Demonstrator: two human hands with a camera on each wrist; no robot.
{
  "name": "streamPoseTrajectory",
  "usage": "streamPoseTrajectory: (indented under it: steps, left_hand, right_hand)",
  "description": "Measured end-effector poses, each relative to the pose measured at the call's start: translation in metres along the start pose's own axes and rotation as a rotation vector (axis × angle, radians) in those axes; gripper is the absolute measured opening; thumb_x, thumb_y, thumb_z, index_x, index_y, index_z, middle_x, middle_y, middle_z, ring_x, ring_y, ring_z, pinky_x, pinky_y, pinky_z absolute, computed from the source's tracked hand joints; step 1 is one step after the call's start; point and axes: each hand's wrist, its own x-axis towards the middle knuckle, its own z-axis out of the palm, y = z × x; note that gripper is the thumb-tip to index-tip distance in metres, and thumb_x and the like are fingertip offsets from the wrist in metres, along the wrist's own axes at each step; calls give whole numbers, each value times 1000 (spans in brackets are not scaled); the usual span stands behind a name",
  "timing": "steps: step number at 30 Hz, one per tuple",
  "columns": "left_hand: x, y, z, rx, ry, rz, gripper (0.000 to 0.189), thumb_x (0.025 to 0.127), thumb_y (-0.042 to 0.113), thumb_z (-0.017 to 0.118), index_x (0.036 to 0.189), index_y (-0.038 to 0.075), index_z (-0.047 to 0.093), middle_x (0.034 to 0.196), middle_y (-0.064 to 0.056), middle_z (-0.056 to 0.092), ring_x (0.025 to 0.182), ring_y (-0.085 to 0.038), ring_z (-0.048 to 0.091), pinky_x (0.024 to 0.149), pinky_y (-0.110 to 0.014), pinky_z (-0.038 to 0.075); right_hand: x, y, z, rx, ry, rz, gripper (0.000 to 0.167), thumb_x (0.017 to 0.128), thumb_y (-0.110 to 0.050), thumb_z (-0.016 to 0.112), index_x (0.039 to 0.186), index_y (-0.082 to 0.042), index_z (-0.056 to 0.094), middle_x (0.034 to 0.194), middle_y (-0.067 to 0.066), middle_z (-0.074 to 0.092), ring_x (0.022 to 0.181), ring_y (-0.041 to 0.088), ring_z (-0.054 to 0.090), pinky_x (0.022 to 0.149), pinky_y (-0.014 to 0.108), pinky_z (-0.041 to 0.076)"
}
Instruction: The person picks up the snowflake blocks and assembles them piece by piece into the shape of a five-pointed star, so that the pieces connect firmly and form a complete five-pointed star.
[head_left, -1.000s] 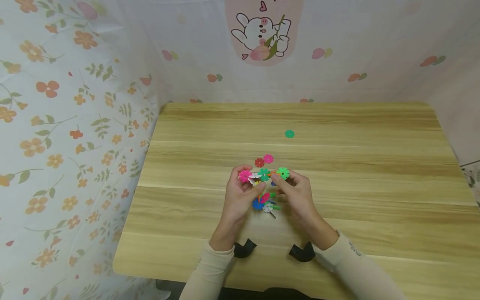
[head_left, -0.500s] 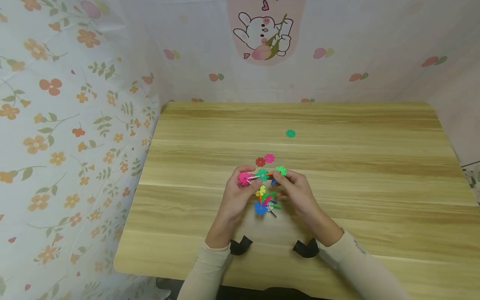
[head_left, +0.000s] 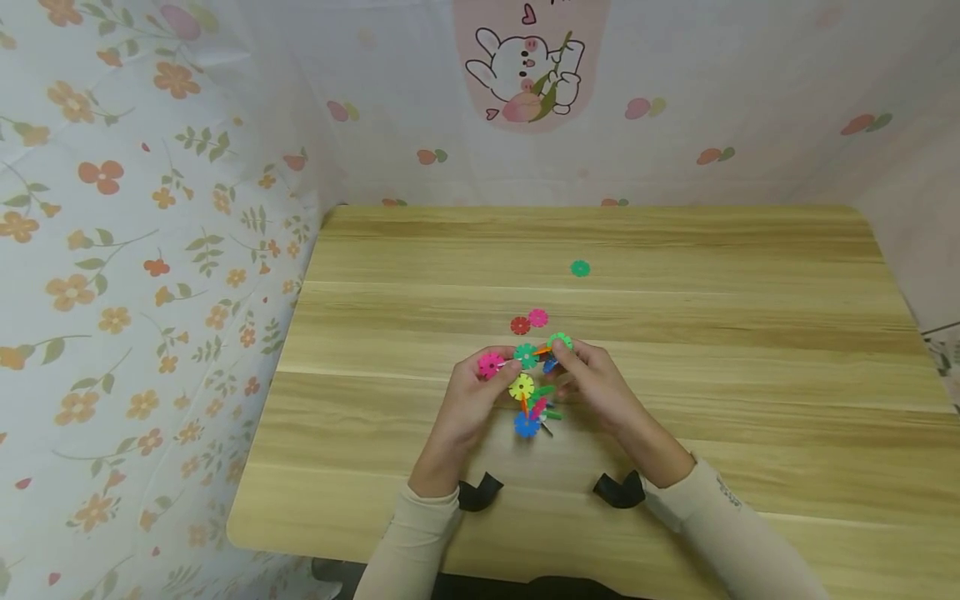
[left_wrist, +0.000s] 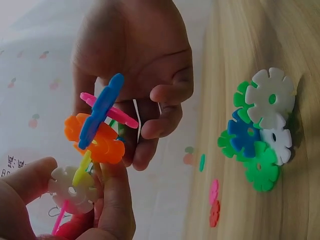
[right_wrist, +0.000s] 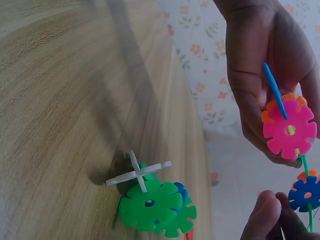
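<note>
My left hand (head_left: 472, 400) pinches a joined chain of notched plastic discs near its pink disc (head_left: 491, 365); in the left wrist view, thumb and finger grip a white disc (left_wrist: 72, 190). At the chain's other end, my right hand (head_left: 600, 383) pinches a light green disc (head_left: 559, 342). Between the hands sits a teal disc (head_left: 527, 356) with an orange one edge-on beside it. Below it hang a yellow disc (head_left: 521, 386) and a blue disc (head_left: 527, 424), linked by an orange one. My palms and fingers hide parts of the chain.
A separate cluster of green, white and blue discs (left_wrist: 262, 167) rests on the wooden table (head_left: 712, 358). Farther back lie a loose red disc (head_left: 521, 325), a pink disc (head_left: 538, 317) and a green disc (head_left: 581, 268). Patterned curtains border the table's back and left.
The chain has turned and its hanging part has swung lower, so the yellow and blue discs face the head camera. Both hands keep their grip and have shifted slightly.
</note>
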Motion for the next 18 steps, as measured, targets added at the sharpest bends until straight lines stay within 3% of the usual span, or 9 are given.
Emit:
streamPoseTrajectory:
  steps: [4,7,14,18]
  left_hand:
    - [-1,0,-1,2,-17,4,25,95,5,67,117,-6,62,92,-5,66,77,-12,58,70,-25,52]
    - [-2,-2,-2,8,-61,-4,26,93,4,70,116,-4,61,91,-9,69,75,-14,61,69,-24,53]
    - [-1,-7,-2,69,-148,-27,27,93,7,71,116,-5,62,98,-13,68,78,-16,64,71,-24,53]
    - [-1,-8,-1,89,-183,-52,27,95,8,68,118,-4,61,101,-22,65,78,-15,62,71,-25,52]
  right_hand:
    - [-1,1,-2,16,-11,-20,60,109,-42,32,113,10,63,95,15,61,88,26,59,67,41,56]
    - [1,2,-5,6,-25,-20,60,110,-41,31,110,10,63,89,16,60,84,25,58,65,37,56]
    - [2,-1,-11,-191,-34,-39,49,110,-36,37,96,1,66,87,27,59,87,41,55,71,44,54]
    - [4,-1,-13,-275,-53,-77,43,108,-34,44,84,-3,63,79,21,56,78,36,53,67,35,49]
